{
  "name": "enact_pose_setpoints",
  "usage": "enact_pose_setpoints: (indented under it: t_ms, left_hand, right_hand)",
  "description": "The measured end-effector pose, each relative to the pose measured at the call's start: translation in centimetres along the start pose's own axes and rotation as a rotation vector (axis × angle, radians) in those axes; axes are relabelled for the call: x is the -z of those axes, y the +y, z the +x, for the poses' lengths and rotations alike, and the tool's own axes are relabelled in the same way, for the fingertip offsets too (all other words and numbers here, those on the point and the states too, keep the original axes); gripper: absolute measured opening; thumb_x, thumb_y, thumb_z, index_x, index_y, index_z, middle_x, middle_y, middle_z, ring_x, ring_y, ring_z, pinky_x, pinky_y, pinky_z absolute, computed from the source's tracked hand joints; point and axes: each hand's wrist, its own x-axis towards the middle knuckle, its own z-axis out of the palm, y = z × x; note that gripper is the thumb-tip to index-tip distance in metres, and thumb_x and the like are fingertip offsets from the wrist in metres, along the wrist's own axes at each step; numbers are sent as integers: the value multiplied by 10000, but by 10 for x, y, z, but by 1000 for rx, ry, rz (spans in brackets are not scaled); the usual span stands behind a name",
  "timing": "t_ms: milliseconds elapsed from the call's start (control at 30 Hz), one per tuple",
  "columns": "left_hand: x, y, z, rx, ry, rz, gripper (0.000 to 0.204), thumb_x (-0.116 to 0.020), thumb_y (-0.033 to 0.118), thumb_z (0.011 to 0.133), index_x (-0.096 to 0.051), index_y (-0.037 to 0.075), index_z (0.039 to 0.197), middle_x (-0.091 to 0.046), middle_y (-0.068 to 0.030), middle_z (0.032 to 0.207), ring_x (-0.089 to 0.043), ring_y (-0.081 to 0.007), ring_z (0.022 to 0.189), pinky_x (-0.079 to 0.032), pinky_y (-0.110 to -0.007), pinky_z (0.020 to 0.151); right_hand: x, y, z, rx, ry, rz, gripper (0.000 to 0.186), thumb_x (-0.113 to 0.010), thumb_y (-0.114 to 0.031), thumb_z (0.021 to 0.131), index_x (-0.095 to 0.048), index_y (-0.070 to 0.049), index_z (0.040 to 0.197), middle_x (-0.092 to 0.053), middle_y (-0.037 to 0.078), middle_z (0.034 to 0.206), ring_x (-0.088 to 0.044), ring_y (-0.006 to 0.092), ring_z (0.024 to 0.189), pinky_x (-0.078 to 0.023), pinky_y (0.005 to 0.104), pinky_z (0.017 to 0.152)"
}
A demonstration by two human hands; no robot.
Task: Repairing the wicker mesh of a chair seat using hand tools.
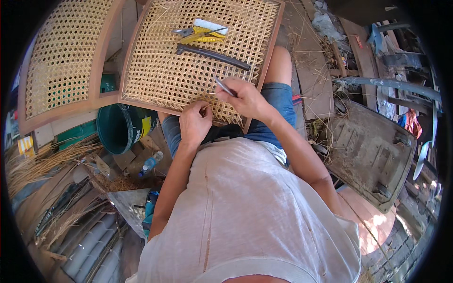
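Observation:
A wooden-framed panel of woven cane [160, 70] rests across my thighs. My left hand [195, 123] is at its near edge, thumb and fingers pinched on a thin cane strand, partly hidden by the fingers. Just to the right, my right hand [246, 100] is raised over the weave, closed round a slim grey metal tool [225, 87] whose tip points up and left; its exact kind is unclear. Farther up the panel lie pliers with yellow handles [203, 36], a white block-like piece [210, 25] and a long black-handled tool [214, 56].
A second cane panel [98, 56] stands at the left. Below it are a dark green bucket [114, 129], a plastic bottle [152, 162] and loose cane strands [47, 165]. A dusty grey lid-like board [370, 151] lies at the right, near a metal bar [387, 84].

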Motion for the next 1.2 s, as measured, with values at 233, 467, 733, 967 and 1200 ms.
enact_pose_setpoints:
  t_ms: [233,467,733,967,1200]
  left_hand:
    - [-3,0,-3,-11,43,-33,96,-714,103,838,-746,45,906,-738,-144,854,-709,-328,784,-568,-420,717]
    - [7,-13,22,22,-148,-211,139,-741,112,894,-745,21,999,-723,-82,817,-679,-159,725,-544,-301,677]
    - [35,35,46,-58,-333,-909,207,-660,145,1029,-753,-24,1104,-743,-14,984,-630,-83,853,-515,-263,786]
    - [27,-15,30,-29,-50,-516,173,-762,150,951,-782,-18,988,-731,-26,844,-637,-58,787,-502,-228,725]
    - [16,-14,26,17,-14,-328,132,-805,132,856,-770,10,891,-688,-68,748,-638,-107,654,-509,-270,626]
  right_hand:
    - [79,36,10,-110,-255,-633,217,-586,-159,930,-571,-142,1146,-712,198,828,-712,420,796,-546,543,654]
    - [72,-10,-8,-132,-93,-558,102,-545,-162,1044,-559,-74,1094,-669,212,794,-692,400,765,-515,509,661]
    - [43,-60,5,-135,84,166,210,-540,-229,1081,-558,-32,1154,-669,153,838,-683,289,776,-537,429,715]
    - [8,-35,-28,-249,-146,-730,219,-624,-227,959,-637,-67,1108,-742,137,807,-723,405,740,-568,509,660]
    - [-8,-53,-6,-355,-356,-908,132,-626,-158,905,-650,-65,996,-739,172,809,-749,359,761,-588,483,668]
